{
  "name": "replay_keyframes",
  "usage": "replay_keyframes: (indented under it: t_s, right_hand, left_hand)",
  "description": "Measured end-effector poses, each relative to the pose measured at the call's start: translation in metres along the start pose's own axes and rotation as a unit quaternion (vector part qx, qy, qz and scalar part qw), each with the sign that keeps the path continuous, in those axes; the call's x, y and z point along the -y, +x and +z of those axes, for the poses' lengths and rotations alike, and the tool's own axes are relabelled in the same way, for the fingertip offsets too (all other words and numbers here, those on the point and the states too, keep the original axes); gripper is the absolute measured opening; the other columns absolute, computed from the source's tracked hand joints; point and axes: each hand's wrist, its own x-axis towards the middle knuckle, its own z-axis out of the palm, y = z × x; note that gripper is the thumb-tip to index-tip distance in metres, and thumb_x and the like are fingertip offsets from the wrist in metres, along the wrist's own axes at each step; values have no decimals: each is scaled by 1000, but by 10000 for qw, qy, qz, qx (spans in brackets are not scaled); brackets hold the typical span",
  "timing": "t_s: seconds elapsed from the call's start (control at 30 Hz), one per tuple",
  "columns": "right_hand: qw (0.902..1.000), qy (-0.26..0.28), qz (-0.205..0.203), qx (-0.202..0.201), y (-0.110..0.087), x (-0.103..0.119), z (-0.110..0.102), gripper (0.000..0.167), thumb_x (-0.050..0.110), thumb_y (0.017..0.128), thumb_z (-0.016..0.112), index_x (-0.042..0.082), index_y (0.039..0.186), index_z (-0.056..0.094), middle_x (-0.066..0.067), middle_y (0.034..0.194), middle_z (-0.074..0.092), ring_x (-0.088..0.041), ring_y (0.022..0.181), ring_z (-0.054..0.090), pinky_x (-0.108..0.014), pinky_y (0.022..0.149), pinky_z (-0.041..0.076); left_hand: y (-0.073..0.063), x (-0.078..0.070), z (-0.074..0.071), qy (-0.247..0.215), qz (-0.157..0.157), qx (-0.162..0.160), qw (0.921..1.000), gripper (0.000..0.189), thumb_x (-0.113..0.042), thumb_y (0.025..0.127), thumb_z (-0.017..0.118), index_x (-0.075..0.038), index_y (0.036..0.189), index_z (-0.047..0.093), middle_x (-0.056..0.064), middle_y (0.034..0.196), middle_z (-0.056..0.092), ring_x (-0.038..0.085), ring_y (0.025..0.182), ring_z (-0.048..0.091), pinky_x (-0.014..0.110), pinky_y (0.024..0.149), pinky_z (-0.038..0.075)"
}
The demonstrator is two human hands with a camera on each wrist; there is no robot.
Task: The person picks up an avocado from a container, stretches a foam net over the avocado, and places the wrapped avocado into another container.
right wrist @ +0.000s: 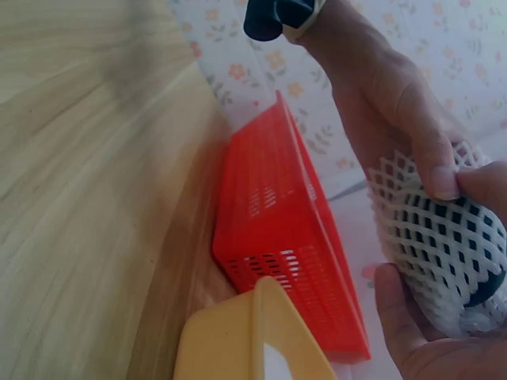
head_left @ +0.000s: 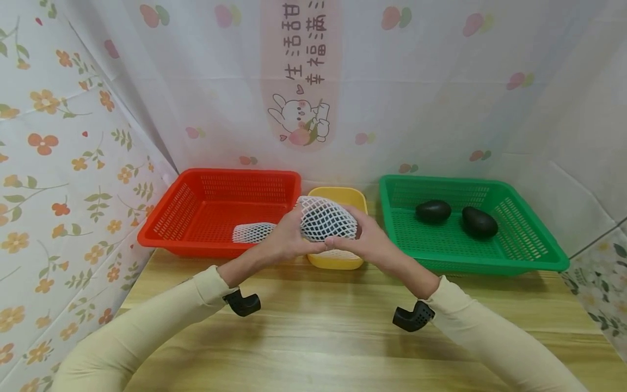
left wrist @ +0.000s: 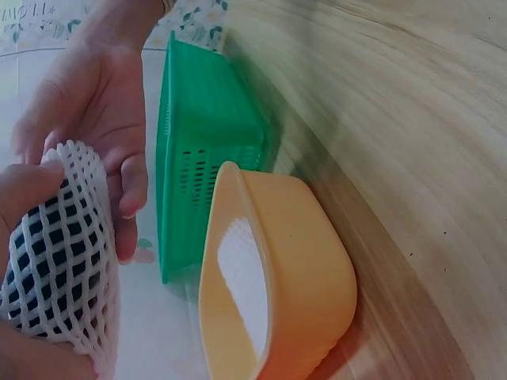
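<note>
Over the yellow basket (head_left: pixel 338 263), both hands hold a dark avocado covered by a white foam net (head_left: pixel 327 219). The left hand (head_left: pixel 290 235) grips the net's left end, its thumb along the near side. My right hand (head_left: pixel 369 237) holds the right end, thumb on the near side too. In the right wrist view the dark avocado (right wrist: pixel 485 290) shows bare at one opening of the net. Another netted avocado (head_left: pixel 254 232) lies in the red basket (head_left: pixel 215 251). Two bare avocados (head_left: pixel 433 211) rest in the green basket (head_left: pixel 441 250).
White foam netting (left wrist: pixel 244 273) lies inside the yellow basket, which stands between the red and green ones. All three sit along the back of a wooden table (head_left: pixel 318 326), before a printed curtain (head_left: pixel 196 81). A black wrist mount (head_left: pixel 242 302) is on each sleeve.
</note>
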Motion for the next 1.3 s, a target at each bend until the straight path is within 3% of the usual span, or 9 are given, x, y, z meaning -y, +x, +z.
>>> replay_keyframes:
  t_s: [0.27,0.43,0.6,0.7,0.77,0.93,1.07,1.3]
  right_hand:
    - [9992,-90,-265,-299,-1,-1,0,65,13,90,79,9,146,47,-13,128,56,-32,107,58,-36,86,57]
    - [9974,-97,-489,-513,-1,-5,-8,67,5,89,79,8,147,46,-15,130,53,-33,108,56,-35,83,57]
    - [9965,-127,-487,-661,-3,-8,-17,68,5,88,80,9,147,46,-14,132,51,-32,109,55,-33,83,57]
    - [9965,-96,-522,-646,-4,-9,-19,70,4,86,81,9,147,46,-14,132,51,-32,109,55,-33,82,57]
    - [9966,4,-569,-589,-5,-9,-19,73,2,85,82,9,148,46,-15,134,50,-33,109,56,-35,83,57]
    - [9974,180,-564,-411,-6,-8,-16,78,3,83,84,13,149,45,-14,137,48,-35,110,57,-39,84,58]
    - [9978,154,-514,-378,-7,-7,-15,79,4,83,85,13,150,44,-13,138,47,-36,111,56,-39,85,57]
    - [9976,69,-564,-393,-8,-7,-18,79,2,82,85,10,149,43,-13,138,46,-37,112,54,-40,86,57]
  left_hand:
    - [-2,1,-1,70,268,-241,9993,77,-17,81,87,-8,144,43,4,129,56,23,114,55,33,92,53]
    - [-6,3,-5,23,178,-800,9966,81,-19,82,87,-13,147,39,5,139,49,25,124,50,42,95,53]
    - [-8,5,-8,-35,18,-1204,9927,91,-22,81,87,-16,152,30,7,154,33,29,139,37,47,106,43]
    - [-8,6,-9,-408,-75,-1043,9937,96,-21,81,87,-20,154,26,5,157,32,29,140,37,48,106,42]
    - [-7,6,-9,-792,-92,-740,9941,95,-18,82,86,-21,155,25,6,154,35,31,136,43,49,104,45]
    - [-5,8,-4,-1168,-221,-172,9928,75,-18,86,83,-15,148,39,7,136,54,28,116,59,39,91,55]
    - [-5,8,-2,-1086,-332,-159,9934,64,-19,87,82,-13,140,47,5,129,60,25,111,63,36,88,56]
    - [-3,9,-1,-1259,-254,-72,9917,66,-14,87,82,-13,142,45,5,130,59,27,113,62,38,89,56]
